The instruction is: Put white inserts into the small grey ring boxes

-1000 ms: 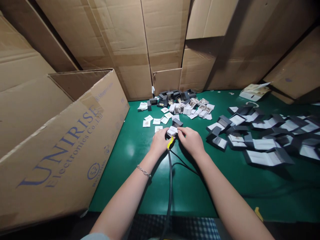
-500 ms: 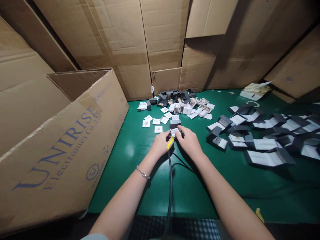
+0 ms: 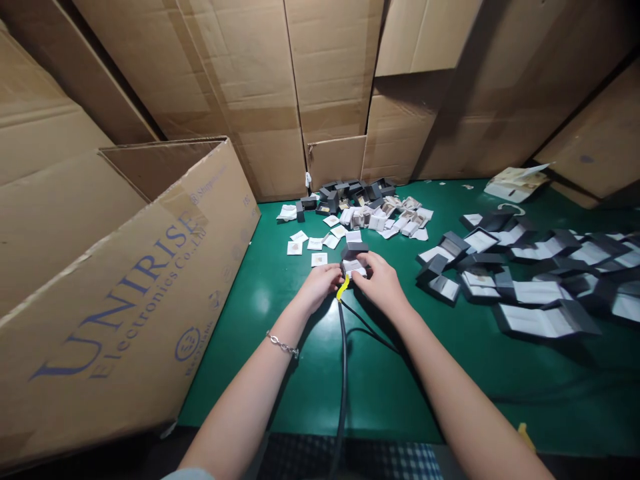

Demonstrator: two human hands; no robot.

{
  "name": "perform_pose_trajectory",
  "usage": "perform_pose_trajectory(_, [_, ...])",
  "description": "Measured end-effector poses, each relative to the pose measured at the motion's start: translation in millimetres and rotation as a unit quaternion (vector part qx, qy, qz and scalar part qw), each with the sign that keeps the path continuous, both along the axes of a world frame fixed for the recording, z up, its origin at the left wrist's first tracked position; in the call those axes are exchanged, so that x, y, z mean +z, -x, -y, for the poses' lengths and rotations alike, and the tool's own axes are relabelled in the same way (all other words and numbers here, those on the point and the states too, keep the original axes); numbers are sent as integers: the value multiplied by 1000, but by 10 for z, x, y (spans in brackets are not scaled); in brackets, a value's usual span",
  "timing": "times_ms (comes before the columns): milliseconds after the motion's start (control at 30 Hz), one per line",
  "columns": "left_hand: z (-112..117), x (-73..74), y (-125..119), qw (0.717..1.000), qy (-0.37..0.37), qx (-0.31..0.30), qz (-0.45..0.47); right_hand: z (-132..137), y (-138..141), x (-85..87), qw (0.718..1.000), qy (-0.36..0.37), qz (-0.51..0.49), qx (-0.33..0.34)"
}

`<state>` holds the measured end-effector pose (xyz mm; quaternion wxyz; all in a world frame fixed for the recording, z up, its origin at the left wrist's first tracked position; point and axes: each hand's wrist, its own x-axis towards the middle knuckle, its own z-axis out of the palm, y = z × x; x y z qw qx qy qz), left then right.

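Note:
Both hands meet over the middle of the green table [image 3: 310, 373]. My left hand [image 3: 320, 283] and my right hand [image 3: 381, 279] each pinch a side of a small dark grey box [image 3: 354, 259] with a white insert showing in it. The box stands open, lid tilted up at the far side. A black cable with a yellow tag [image 3: 343, 287] runs from below up between my wrists. Just beyond the box lie several small white cards [image 3: 319, 259].
A large open UNIRISE carton [image 3: 125, 287] lies on its side at the left. A heap of dark boxes and white inserts [image 3: 365, 203] sits at the far middle. Several open grey boxes [image 3: 525, 280] spread over the right. Cardboard sheets [image 3: 330, 87] wall the back.
The white insert held above the box a second ago now sits in the box. Both hands have stayed at the box, shifting slightly.

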<state>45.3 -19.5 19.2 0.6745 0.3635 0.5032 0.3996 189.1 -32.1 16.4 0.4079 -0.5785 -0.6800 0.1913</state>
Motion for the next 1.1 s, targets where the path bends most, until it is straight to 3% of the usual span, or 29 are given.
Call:
perform_pose_trajectory(167, [9, -46, -71, 997, -46, 51, -19, 26, 28, 52, 1000, -17, -12, 20])
perform_pose_trajectory(267, [14, -71, -98, 994, -79, 68, 28, 37, 44, 67, 999, -30, -12, 29])
perform_pose_trajectory(567, [35, -80, -118, 987, -56, 40, 147, 34, 63, 14, 998, -52, -19, 30])
perform_pose_trajectory(900, [64, -14, -137, 992, -37, 28, 119, 4, 52, -23, 999, -32, -26, 15])
perform_pose_trajectory(1100, [62, -50, -143, 994, -48, 19, 99, -29, 60, -63, 999, -35, -32, 5])
